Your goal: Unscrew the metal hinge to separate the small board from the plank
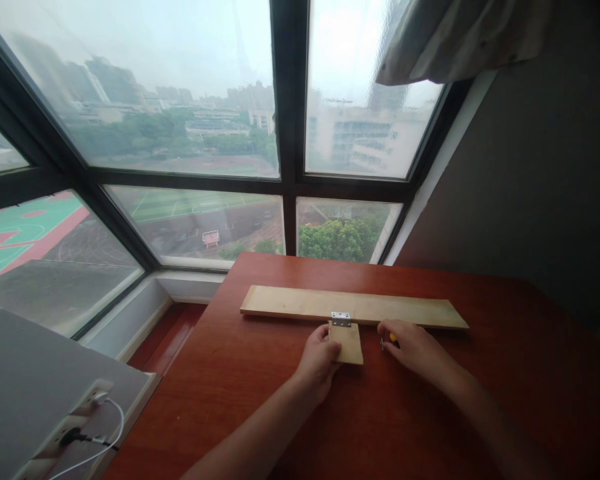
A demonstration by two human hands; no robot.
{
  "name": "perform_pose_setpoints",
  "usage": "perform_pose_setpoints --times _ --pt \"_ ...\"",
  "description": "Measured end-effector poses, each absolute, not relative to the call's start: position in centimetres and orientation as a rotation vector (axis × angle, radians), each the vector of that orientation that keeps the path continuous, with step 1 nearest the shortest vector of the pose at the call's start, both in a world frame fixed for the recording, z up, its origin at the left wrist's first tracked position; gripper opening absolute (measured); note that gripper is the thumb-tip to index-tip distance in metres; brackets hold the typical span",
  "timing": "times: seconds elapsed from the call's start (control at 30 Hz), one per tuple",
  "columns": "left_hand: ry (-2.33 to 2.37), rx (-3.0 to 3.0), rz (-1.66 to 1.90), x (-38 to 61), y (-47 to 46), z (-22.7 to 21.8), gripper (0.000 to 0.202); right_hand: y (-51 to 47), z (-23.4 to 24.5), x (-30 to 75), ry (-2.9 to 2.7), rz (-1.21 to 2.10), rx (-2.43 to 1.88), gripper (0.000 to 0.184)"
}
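My left hand (320, 357) grips a small wooden board (349, 347) by its left side, thumb on top. A silver metal hinge (341, 319) with screw holes sits at the far end of this piece and reaches onto the front edge of a long wooden plank (290, 303). The plank lies flat across the table. To the right of the small board, my right hand (413, 343) is closed around what looks like a short screwdriver (393, 338) with a yellow handle. Its metal end points toward the left, and the fingers hide most of it.
Everything rests on a reddish-brown wooden table (220, 407). Dark-framed windows (290, 133) stand behind it, with a curtain (460, 40) at the upper right. On the lower left, a wall socket strip (60, 433) holds plugs and a white cable (123, 423).
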State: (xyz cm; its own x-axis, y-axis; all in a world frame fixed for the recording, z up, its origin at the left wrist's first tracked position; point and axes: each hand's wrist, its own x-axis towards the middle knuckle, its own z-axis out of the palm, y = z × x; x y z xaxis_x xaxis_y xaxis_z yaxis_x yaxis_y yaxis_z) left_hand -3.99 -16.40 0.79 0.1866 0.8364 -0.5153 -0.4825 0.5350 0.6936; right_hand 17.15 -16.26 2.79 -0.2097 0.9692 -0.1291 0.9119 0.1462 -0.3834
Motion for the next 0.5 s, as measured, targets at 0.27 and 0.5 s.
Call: perform_pose_setpoints --times 0.27,0.5 --pt "1.014 0.442 0.952 -4.05 -16.30 0.58 0.048 -16.69 2.02 17.38 -2.240 0.623 -1.828 0.019" --pt "1.025 0.556 0.935 -4.10 -16.42 0.34 0.045 -16.65 2.04 17.89 -2.162 0.575 -1.785 0.028"
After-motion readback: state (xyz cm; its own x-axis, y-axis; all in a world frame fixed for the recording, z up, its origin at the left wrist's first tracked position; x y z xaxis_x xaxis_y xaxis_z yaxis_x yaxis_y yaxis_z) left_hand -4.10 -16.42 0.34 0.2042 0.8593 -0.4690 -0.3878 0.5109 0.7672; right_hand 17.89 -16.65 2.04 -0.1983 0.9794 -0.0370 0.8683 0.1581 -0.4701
